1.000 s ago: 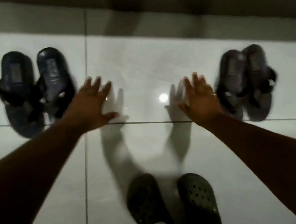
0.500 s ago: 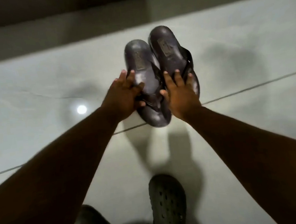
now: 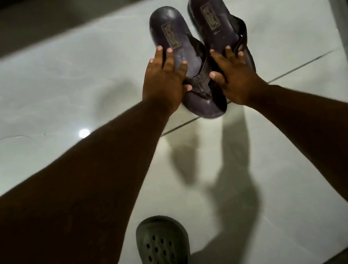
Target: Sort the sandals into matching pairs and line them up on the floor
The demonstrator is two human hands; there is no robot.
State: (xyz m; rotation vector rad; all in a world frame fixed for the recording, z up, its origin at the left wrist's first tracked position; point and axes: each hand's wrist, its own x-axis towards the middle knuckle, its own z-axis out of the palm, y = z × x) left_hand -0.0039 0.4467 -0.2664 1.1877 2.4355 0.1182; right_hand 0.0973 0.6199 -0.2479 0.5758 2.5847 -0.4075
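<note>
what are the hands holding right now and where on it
Left hand rests on the left sandal at its strap; right hand on the right sandal. A closed grip cannot be told.

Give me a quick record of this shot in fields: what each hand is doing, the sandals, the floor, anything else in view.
left hand: fingers spread on the left sandal
right hand: fingers on the right sandal, over its strap
sandals: dark matching pair, side by side, touching, heels away from the camera
floor: pale glossy tiles, one lamp reflection
also in view: perforated clog at the bottom edge
grasp: cannot tell whether either hand grips
</note>
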